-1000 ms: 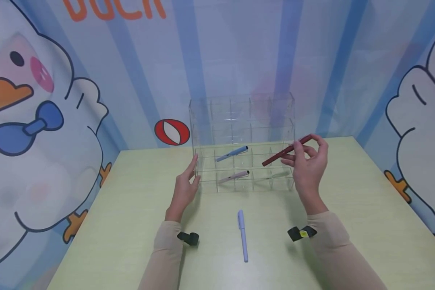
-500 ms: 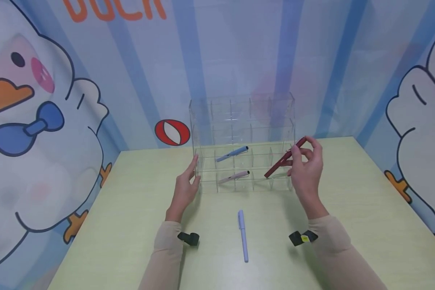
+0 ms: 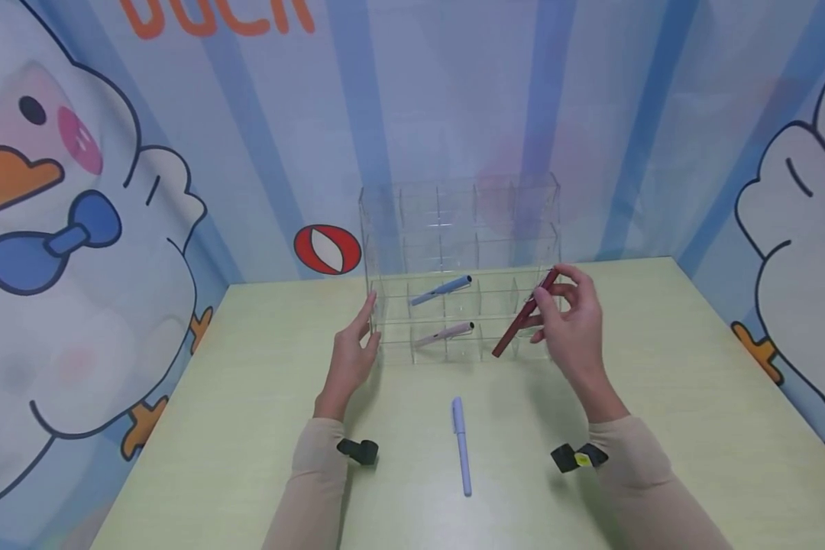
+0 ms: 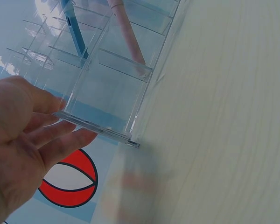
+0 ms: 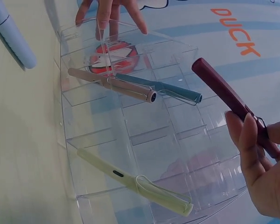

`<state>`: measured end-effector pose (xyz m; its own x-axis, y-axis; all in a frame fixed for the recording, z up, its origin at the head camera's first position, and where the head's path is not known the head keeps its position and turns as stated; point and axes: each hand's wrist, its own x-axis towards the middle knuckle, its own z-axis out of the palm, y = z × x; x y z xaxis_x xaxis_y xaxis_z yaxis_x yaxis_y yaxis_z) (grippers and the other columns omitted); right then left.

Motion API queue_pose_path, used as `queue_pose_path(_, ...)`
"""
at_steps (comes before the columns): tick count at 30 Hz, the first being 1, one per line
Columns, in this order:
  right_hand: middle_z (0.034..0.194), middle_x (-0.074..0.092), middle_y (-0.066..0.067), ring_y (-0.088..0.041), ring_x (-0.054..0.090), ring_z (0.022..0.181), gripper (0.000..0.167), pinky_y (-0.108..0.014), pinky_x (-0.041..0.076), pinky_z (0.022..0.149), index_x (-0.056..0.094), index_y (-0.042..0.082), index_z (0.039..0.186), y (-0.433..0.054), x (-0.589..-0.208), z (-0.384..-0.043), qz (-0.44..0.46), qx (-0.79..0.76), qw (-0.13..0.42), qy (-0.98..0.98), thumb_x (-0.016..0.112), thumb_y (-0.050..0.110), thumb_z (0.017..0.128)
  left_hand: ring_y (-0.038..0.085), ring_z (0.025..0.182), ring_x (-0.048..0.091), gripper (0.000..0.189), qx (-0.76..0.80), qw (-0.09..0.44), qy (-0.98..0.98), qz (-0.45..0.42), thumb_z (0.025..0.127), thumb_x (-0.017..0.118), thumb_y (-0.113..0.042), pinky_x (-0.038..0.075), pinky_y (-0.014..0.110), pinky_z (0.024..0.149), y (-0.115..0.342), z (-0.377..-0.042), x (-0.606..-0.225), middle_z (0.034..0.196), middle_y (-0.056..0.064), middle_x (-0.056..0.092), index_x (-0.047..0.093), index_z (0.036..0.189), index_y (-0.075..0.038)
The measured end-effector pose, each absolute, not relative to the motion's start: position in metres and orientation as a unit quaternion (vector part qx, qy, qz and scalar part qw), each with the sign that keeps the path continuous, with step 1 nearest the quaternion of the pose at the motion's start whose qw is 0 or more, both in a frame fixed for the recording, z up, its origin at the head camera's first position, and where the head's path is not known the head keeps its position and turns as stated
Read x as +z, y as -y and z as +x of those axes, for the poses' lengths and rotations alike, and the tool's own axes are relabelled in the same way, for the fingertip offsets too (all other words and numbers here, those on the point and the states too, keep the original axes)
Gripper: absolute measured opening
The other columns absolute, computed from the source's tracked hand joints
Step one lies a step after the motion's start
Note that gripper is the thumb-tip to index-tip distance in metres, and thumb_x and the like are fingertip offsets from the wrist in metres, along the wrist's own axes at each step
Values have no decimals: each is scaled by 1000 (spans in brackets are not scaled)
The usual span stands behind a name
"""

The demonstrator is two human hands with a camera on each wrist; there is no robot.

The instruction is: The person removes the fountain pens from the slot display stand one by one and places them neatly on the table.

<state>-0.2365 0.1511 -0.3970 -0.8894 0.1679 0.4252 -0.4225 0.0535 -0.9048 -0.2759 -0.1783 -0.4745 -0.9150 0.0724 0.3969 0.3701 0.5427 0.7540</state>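
Observation:
A clear acrylic rack (image 3: 495, 319) with rows of compartments stands at the back of the table. My left hand (image 3: 353, 355) touches its left side, fingers extended; in the left wrist view they lie along the side panel. My right hand (image 3: 577, 325) pinches a dark red pen (image 3: 512, 330) near its upper, clip end. That pen slants down to the left in front of the rack's right part, its lower end free. Inside the rack lie a blue pen (image 3: 447, 289) and, below it, a pale pink pen (image 3: 447, 334). The right wrist view shows a pale green pen (image 5: 130, 182) too.
A lavender capped pen (image 3: 462, 451) lies on the pale wooden table (image 3: 247, 458) in front of the rack, between the forearms. A backdrop (image 3: 426, 92) printed with ducks and stripes rises right behind the rack and along both sides.
My right hand has moved left and slightly down with the dark red pen, which now tilts more steeply, its lower end lower than before. The left hand and the rack stay in place.

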Motion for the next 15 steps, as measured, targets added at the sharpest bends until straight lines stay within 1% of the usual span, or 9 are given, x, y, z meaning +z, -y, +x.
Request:
queue_pose_path(3,103,57,-19,-22,71,58,43,-33,56,44,42,8,140,-153,-395,-236,107,674,175,710,59,12,101,39,127,54,81,-459,158,865,-125,94,61,8,48,47,100,178,-276,-474,156,10,38,30,159,-30)
queue_pose_path(6,106,57,-22,-26,71,60,43,-36,58,47,40,7,140,-154,-393,-235,114,654,128,737,59,12,101,40,128,53,81,-460,156,865,-125,94,61,7,48,47,101,178,-277,-474,157,9,37,30,159,-30)
queue_pose_path(12,111,56,-25,-39,71,68,47,-40,60,54,39,6,142,-152,-393,-234,130,584,5,801,60,11,101,40,128,53,80,-462,155,864,-127,94,62,6,48,47,102,178,-276,-474,157,8,37,30,159,-29)
queue_pose_path(15,115,54,-26,-39,70,68,46,-42,60,56,39,5,141,-150,-395,-233,137,561,-51,815,59,9,100,39,128,53,79,-463,154,864,-127,94,62,7,47,46,102,178,-276,-473,157,8,37,31,159,-26)
